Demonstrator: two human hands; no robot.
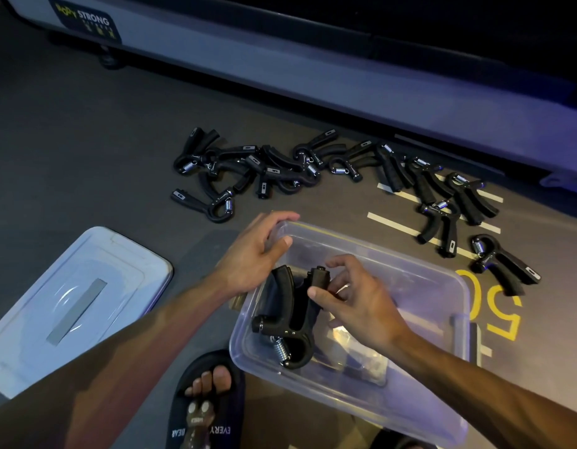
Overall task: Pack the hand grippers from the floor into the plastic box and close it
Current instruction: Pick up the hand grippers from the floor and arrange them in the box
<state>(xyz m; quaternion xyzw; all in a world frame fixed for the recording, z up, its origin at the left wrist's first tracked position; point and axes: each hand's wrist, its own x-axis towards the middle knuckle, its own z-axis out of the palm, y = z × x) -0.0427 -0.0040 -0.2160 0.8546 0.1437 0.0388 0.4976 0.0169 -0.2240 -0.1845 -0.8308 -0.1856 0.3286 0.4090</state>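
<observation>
Dim gym floor point(86, 163), dark grey rubber with white lines and a yellow "50" painted on it, and the long grey base of a machine point(280, 56) with a "STRONG" sticker running along the far side. Clear plastic box point(419, 377) sits open on the floor right in front of the person. Its lid point(70, 296) is lying flat on the floor off to the left of the box, apart from it, grey strip facing up.

One black hand gripper point(292, 315) is already inside the box, at its left end, spring end toward the near wall and handles pointing away. The right hand point(351, 299) is down in the box with thumb and fingers pinching the tip of one handle, so that grip is closed on the gripper. The left hand point(254, 251) is on the box's far left corner, fingers curled over the rim and thumb on the inside, holding it.

The rest of the hand grippers point(258, 170) are on the floor beyond the box: a tangled pile near the machine base, then a looser run trailing off to the right over the white lines, with the last one point(504, 264) just beside the yellow number. A foot in a black slide sandal point(206, 400) sits at the near edge, just beside the box.
</observation>
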